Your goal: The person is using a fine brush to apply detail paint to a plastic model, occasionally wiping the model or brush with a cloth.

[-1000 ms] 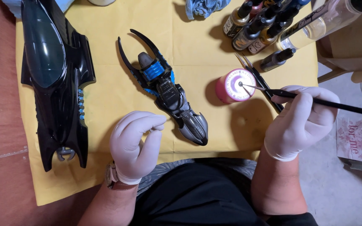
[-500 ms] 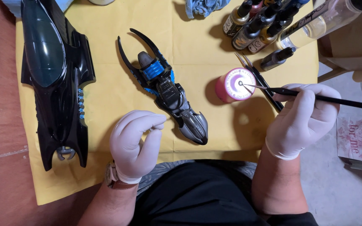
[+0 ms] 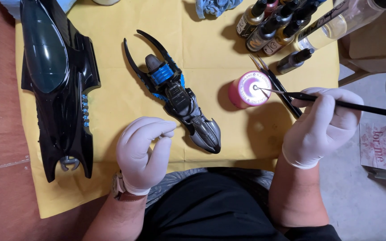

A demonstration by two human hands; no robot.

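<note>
My right hand (image 3: 320, 127), in a white glove, holds a thin black paintbrush (image 3: 358, 107) with its tip on the round top of a pink paint pot (image 3: 246, 89). My left hand (image 3: 144, 149), also gloved, rests curled on the yellow sheet (image 3: 112, 102) with its fingertips pinched together, empty as far as I can see, just left of a black, silver and blue model vehicle part (image 3: 179, 96). A large glossy black model body (image 3: 59, 85) lies at the far left.
Several small paint bottles (image 3: 271, 27) stand at the top right beside a clear bottle (image 3: 340, 22). Black tweezers (image 3: 275, 87) lie by the pink pot. A blue cloth (image 3: 215, 6) sits at the top edge. A patterned box (image 3: 383, 147) lies at the right.
The brush tip has stayed on the pink pot with only a slight shift of my right hand. My left hand has not moved.
</note>
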